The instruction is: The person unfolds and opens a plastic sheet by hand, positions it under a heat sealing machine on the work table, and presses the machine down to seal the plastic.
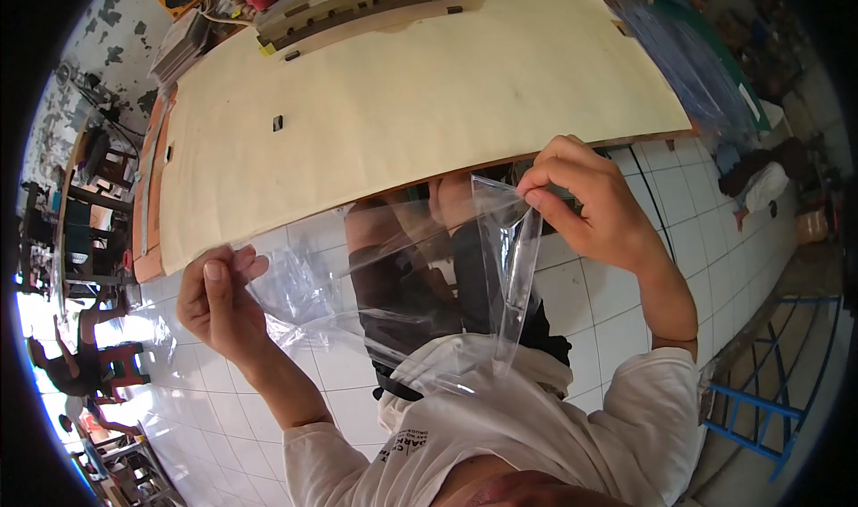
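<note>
A clear plastic sheet [393,275] hangs between my two hands, in front of my lap and below the table's near edge. Its far left corner is pinched in my left hand [223,301], thumb over bent fingers. My right hand [585,203] grips the upper right edge between thumb and fingertips. On that side the plastic folds into a narrow, shiny strip that hangs down. The sheet is see-through, with creases and glare near my left hand, so its exact outline is hard to make out.
A table [402,105] with a pale yellow top spans the front, small black pieces on it. At its back stands a long metal bar fixture [366,16]. Stacked clear sheets [670,60] lie at the right. A blue metal rack [769,400] stands on the tiled floor. Other people are at both sides.
</note>
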`<state>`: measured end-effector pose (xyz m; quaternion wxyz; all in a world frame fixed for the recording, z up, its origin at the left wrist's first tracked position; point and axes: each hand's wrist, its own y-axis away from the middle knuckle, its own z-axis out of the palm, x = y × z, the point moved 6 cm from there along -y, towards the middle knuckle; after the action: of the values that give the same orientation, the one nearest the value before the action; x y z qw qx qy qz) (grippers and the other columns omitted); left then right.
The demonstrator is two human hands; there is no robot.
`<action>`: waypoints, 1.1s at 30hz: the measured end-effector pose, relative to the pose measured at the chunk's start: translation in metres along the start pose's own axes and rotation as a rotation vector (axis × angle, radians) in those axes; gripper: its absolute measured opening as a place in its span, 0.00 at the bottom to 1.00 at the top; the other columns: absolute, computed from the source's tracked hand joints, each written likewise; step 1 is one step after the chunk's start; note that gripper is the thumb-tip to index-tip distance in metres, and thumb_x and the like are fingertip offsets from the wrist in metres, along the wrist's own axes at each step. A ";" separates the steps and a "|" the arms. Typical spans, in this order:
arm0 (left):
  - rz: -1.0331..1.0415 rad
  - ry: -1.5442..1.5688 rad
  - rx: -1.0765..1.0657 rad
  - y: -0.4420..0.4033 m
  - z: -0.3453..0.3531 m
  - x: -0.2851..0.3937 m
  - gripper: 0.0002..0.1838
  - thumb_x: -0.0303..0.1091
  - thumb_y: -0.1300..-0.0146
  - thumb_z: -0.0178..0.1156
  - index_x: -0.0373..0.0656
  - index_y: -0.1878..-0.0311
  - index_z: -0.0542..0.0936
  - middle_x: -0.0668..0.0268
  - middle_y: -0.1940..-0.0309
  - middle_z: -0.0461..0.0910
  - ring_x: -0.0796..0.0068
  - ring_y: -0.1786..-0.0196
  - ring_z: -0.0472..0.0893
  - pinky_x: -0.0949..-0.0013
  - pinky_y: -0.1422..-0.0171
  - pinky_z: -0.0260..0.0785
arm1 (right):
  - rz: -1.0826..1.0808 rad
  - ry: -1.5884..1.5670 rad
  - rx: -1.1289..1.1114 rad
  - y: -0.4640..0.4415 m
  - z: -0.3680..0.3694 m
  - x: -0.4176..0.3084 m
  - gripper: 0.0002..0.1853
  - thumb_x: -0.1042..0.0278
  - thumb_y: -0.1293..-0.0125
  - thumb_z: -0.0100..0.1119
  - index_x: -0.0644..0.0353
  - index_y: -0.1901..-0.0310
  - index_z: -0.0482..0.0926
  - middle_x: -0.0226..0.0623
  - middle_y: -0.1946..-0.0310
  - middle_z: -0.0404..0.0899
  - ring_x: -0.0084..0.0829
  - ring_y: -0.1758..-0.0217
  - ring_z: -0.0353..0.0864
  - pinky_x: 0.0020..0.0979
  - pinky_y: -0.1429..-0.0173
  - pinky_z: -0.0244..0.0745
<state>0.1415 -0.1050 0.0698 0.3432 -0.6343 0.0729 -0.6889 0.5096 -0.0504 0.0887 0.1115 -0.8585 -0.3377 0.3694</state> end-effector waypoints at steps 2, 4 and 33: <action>0.006 0.010 -0.002 0.000 0.001 0.002 0.11 0.27 0.30 0.56 0.25 0.60 0.80 0.55 0.68 0.81 0.64 0.67 0.86 0.65 0.65 0.85 | -0.024 0.035 -0.005 0.002 0.003 0.000 0.01 0.80 0.37 0.61 0.66 0.64 0.79 0.37 0.64 0.78 0.29 0.69 0.75 0.26 0.64 0.69; 0.014 0.019 -0.003 0.000 0.001 0.003 0.11 0.27 0.30 0.56 0.25 0.60 0.80 0.55 0.68 0.81 0.65 0.67 0.86 0.66 0.65 0.85 | 0.135 -0.113 0.011 0.007 0.007 0.009 0.02 0.77 0.36 0.59 0.65 0.63 0.77 0.38 0.61 0.79 0.25 0.73 0.73 0.26 0.66 0.69; 0.023 0.087 0.002 -0.003 -0.011 -0.003 0.11 0.28 0.29 0.54 0.26 0.59 0.79 0.55 0.68 0.82 0.66 0.66 0.87 0.67 0.66 0.85 | 0.217 -0.758 0.149 0.020 0.030 0.026 0.12 0.80 0.35 0.63 0.69 0.51 0.79 0.36 0.57 0.79 0.20 0.57 0.77 0.22 0.50 0.80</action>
<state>0.1307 -0.1049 0.0668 0.3483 -0.6024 0.0944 -0.7120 0.5114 -0.0502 0.0440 0.0014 -0.6815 -0.2346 0.6932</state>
